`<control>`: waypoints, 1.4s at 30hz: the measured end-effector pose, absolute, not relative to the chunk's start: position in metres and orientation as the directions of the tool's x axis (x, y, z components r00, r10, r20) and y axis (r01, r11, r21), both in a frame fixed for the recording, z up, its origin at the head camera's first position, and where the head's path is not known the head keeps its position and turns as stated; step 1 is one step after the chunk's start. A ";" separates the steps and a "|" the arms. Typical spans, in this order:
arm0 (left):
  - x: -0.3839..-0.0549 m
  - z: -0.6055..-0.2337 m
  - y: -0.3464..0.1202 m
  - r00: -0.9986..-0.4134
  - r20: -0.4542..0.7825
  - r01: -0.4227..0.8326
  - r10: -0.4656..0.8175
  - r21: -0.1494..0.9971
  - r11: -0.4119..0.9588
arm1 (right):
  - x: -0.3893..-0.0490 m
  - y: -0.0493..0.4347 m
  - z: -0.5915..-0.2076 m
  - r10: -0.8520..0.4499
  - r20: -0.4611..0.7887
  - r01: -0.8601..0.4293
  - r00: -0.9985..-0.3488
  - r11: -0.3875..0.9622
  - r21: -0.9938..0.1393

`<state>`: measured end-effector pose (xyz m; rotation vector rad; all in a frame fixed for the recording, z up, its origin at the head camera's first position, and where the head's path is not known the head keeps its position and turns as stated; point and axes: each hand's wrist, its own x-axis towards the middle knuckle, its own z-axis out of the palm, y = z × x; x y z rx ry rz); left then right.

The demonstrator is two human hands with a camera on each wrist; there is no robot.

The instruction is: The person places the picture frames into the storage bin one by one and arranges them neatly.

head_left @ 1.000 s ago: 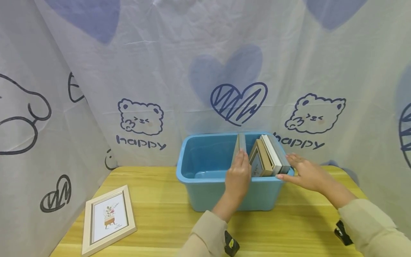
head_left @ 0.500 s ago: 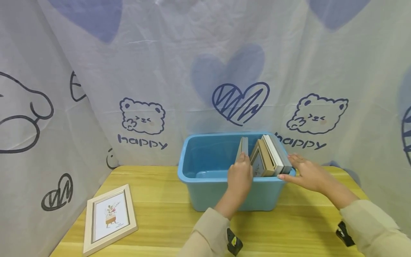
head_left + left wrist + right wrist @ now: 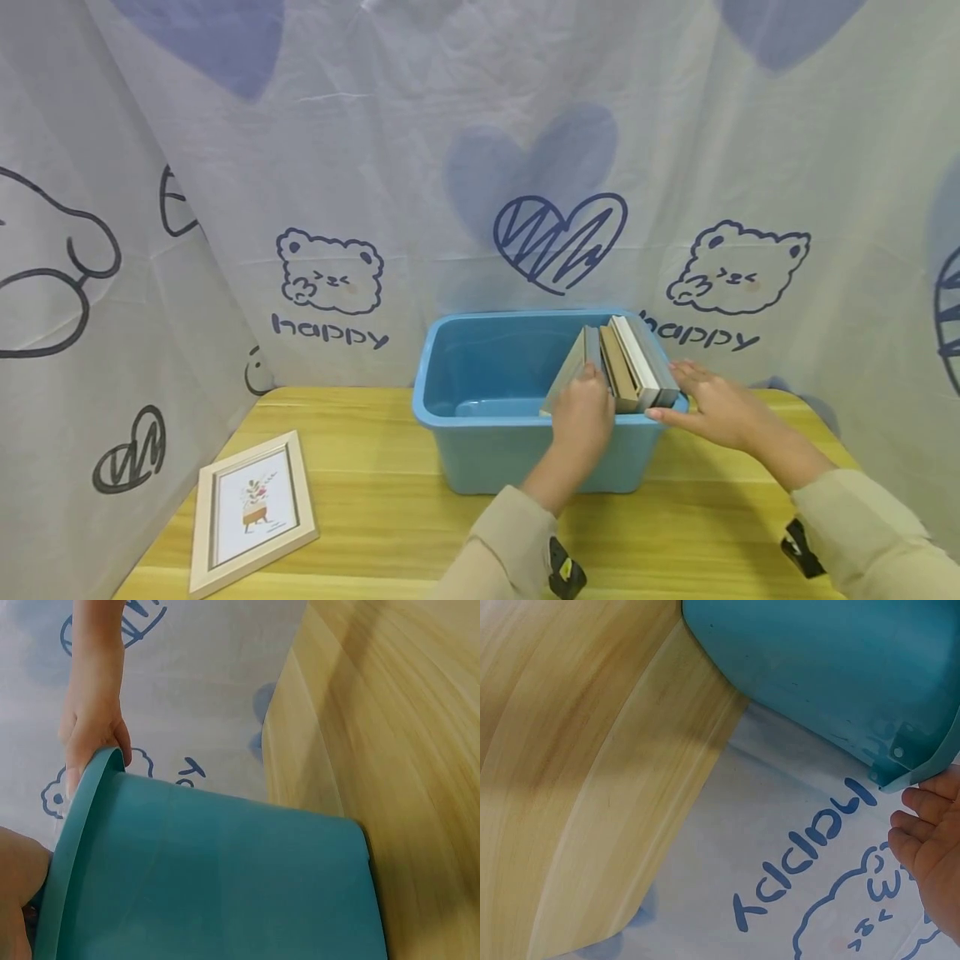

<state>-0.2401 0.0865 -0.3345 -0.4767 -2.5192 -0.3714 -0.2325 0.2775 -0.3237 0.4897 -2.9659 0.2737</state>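
Note:
A blue plastic bin [image 3: 540,454] stands on the table, seen from outside in both wrist views. Inside its right part, several picture frames lean side by side, among them a white-edged frame [image 3: 635,360] and a tan frame [image 3: 618,371]. My left hand [image 3: 583,417] holds the near edge of a grey-edged picture frame [image 3: 570,369], which tilts right against the tan one; its fingertips are partly hidden. At the bin's right front corner my right hand [image 3: 716,408] rests on the rim, fingers extended and thumb at the front.
A light wooden picture frame [image 3: 255,514] with a flower-pot print lies face up at the table's left. White curtain [image 3: 450,167] with bear and heart drawings hangs behind the bin. The wooden table [image 3: 375,500] narrows towards it.
My left hand has moved right with the grey-edged picture frame, which sits lower and now leans against the tan frame. My right hand has stayed at the bin's corner.

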 end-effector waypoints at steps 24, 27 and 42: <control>-0.244 -0.332 0.070 -0.796 0.410 0.604 0.445 0.505 0.617 | -0.233 0.273 -0.324 -0.308 0.145 -0.332 -0.940 0.924 -0.189; -0.245 -0.330 0.068 -0.776 0.393 0.631 0.493 0.498 0.595 | -0.233 0.273 -0.325 -0.311 0.147 -0.336 -0.939 0.922 -0.194; -0.240 -0.303 0.030 -0.734 0.530 0.652 0.424 0.375 0.659 | -0.232 0.276 -0.324 -0.314 0.137 -0.336 -0.939 0.922 -0.193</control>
